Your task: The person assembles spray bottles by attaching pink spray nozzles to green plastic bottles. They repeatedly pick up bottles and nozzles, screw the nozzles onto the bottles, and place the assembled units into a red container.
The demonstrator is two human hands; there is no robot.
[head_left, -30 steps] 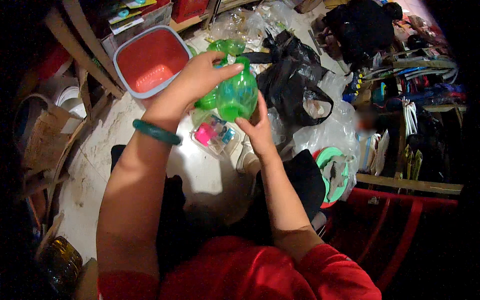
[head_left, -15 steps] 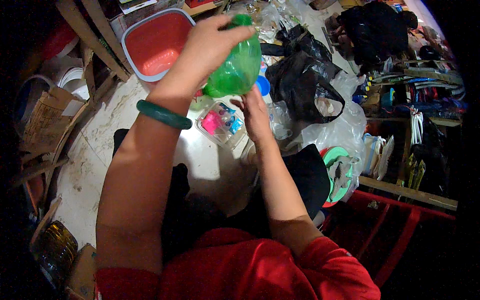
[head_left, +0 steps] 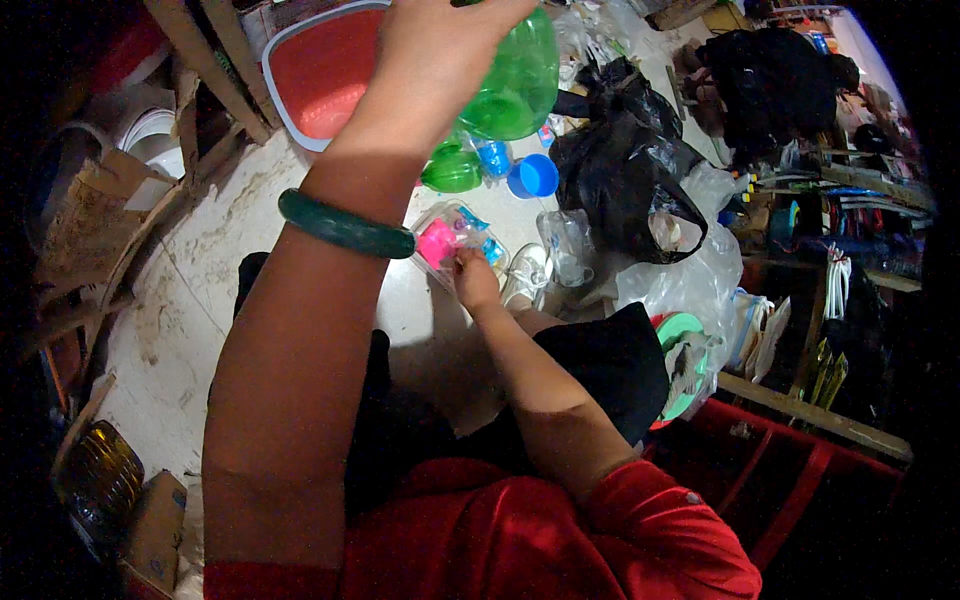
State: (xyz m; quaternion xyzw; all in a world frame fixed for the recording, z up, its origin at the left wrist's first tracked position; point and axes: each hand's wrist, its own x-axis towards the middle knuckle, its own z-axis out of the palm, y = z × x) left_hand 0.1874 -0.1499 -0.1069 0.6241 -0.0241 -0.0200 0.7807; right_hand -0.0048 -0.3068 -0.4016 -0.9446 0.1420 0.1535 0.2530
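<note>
Fingers of the left hand (head_left: 430, 70) are closed around the upper end of a green translucent bottle (head_left: 515, 85), though part of that grip is cut off by the picture's top edge. The right hand (head_left: 476, 280) has just come away from the bottle and dropped to the near edge of a clear container (head_left: 428, 215) on the floor (head_left: 180, 290), so the left hand alone now bears the bottle. Whether the right grip is pinching anything cannot be told; its fingertips are beside a bright pink item (head_left: 437, 243), with blue packets (head_left: 491, 250) along the container's right edge.

The bottle is raised above the floor, beyond the container's far edge. Below it sit another green piece (head_left: 452, 168) and a blue cup (head_left: 533, 176). A red basin (head_left: 330, 75) stands toward the floor's far left corner, and a black plastic bag (head_left: 615, 150) lies toward the floor's right edge.
</note>
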